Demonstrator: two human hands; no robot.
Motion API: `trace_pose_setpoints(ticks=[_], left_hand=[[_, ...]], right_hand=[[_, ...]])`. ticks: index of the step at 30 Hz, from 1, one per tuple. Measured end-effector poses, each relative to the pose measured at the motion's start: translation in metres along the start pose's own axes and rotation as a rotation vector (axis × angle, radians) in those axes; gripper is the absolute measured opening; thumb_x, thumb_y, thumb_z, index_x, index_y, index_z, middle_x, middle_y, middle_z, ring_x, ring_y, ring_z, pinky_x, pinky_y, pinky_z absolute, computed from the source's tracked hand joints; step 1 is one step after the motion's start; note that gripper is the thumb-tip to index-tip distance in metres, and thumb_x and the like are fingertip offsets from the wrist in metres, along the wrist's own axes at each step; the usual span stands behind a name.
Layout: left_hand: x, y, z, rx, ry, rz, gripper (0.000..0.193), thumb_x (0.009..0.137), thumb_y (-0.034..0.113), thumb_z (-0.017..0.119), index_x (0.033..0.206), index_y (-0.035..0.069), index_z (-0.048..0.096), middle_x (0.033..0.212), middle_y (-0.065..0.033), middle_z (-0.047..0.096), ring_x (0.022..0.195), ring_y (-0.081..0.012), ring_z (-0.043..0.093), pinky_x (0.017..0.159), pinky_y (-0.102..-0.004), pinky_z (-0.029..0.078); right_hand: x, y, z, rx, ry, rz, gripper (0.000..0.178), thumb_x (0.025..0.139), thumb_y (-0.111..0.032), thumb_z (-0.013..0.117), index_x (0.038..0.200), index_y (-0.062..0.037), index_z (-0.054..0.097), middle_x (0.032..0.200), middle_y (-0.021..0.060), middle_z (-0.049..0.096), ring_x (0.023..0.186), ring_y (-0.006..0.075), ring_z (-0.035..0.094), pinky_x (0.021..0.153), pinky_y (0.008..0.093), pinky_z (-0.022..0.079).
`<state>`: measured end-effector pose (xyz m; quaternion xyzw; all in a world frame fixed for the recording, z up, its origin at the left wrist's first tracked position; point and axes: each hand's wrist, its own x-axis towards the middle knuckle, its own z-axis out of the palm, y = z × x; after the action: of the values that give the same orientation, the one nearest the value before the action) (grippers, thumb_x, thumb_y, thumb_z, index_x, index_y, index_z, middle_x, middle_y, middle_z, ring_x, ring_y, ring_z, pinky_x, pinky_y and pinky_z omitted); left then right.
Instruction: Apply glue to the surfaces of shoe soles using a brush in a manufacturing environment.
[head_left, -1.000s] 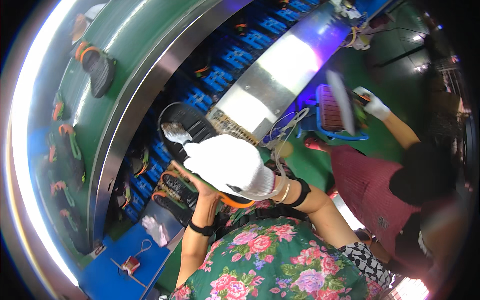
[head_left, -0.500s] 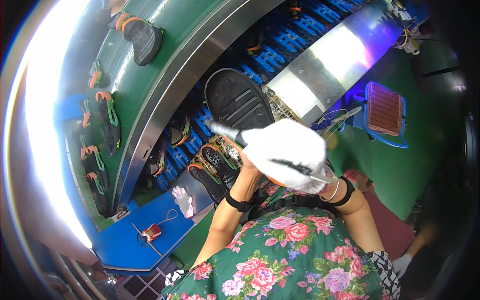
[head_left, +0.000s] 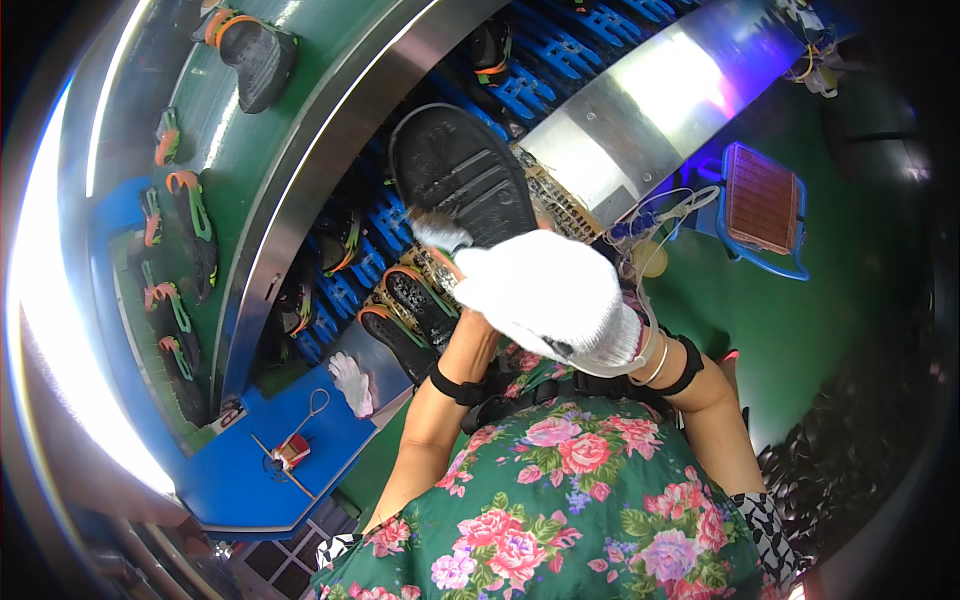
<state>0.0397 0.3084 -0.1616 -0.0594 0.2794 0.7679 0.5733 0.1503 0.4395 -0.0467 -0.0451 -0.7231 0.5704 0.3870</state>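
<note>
A black shoe [head_left: 470, 165] is raised in front of me with its ridged sole facing up. My left hand [head_left: 480, 330] comes in from below and grips the shoe near its heel end; most of its fingers are hidden. Across it lies my right hand [head_left: 550, 295], in a white knitted glove, its fingers closed round a brush [head_left: 438, 230]. The brush's pale bristles rest on the left part of the sole, slightly blurred. A thin white tube [head_left: 645, 285] runs beside the gloved wrist.
Black shoes with orange and green trim [head_left: 415, 300] stand by the blue-slatted conveyor [head_left: 525, 90]. More shoes lie on the green belt [head_left: 330, 70]. A blue table [head_left: 235, 480] bears a small red container [head_left: 292, 452] and a pinkish glove [head_left: 350, 382]. A blue-framed stool [head_left: 765, 200] stands right.
The brush has shifted from beyond the sole's left edge onto the sole, its bristles now splayed. The view has swung a little. A gloved hand of another person at lower right is gone from view.
</note>
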Motion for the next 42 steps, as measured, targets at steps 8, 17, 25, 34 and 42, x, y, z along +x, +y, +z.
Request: trace_pose_setpoints(ticks=[8,17,25,34,42], left_hand=[[0.001,0.004,0.005,-0.029,0.036,0.124,0.104,0.090,0.089,0.024,0.148,0.005,0.044,0.137,-0.0130,0.059,0.121,-0.0290,0.060,0.106,-0.0445,0.048],[0.009,0.017,0.033,-0.054,-0.222,0.013,0.123,0.073,0.103,0.025,0.134,0.000,0.055,0.117,-0.0220,0.067,0.099,-0.0337,0.068,0.090,-0.0453,0.056],[0.010,0.028,0.053,0.118,-0.239,-0.006,0.093,0.072,0.079,0.075,0.113,-0.001,0.053,0.102,-0.0131,0.063,0.101,-0.0235,0.062,0.082,-0.0371,0.055],[0.024,0.031,0.042,0.081,-0.363,0.109,0.124,0.067,0.104,0.036,0.127,-0.003,0.056,0.113,-0.0199,0.063,0.102,-0.0370,0.063,0.083,-0.0509,0.056],[0.029,0.038,0.048,0.155,-0.325,0.283,0.097,0.080,0.087,0.054,0.111,-0.005,0.060,0.103,-0.0166,0.065,0.093,-0.0270,0.063,0.091,-0.0413,0.046]], right_hand=[[-0.005,0.000,-0.011,-0.090,-0.088,-0.028,0.035,0.080,-0.001,0.074,0.115,-0.0056,0.077,0.116,0.0148,0.074,0.101,0.0303,0.071,0.085,0.0381,0.057],[-0.020,0.005,-0.016,-0.096,-0.071,-0.052,0.032,0.081,-0.004,0.075,0.113,-0.0043,0.076,0.112,0.0138,0.075,0.099,0.0286,0.072,0.083,0.0380,0.058],[-0.006,-0.001,-0.038,-0.151,-0.131,-0.070,0.028,0.080,-0.003,0.077,0.108,-0.0047,0.077,0.109,0.0143,0.076,0.095,0.0273,0.073,0.080,0.0367,0.058],[-0.015,0.003,-0.034,-0.087,-0.084,-0.007,0.027,0.079,-0.003,0.082,0.106,-0.0065,0.078,0.103,0.0108,0.076,0.091,0.0271,0.073,0.078,0.0368,0.058],[-0.011,-0.002,-0.037,-0.039,-0.136,0.048,0.026,0.080,-0.005,0.081,0.106,-0.0075,0.078,0.106,0.0106,0.076,0.088,0.0258,0.073,0.074,0.0354,0.058]])
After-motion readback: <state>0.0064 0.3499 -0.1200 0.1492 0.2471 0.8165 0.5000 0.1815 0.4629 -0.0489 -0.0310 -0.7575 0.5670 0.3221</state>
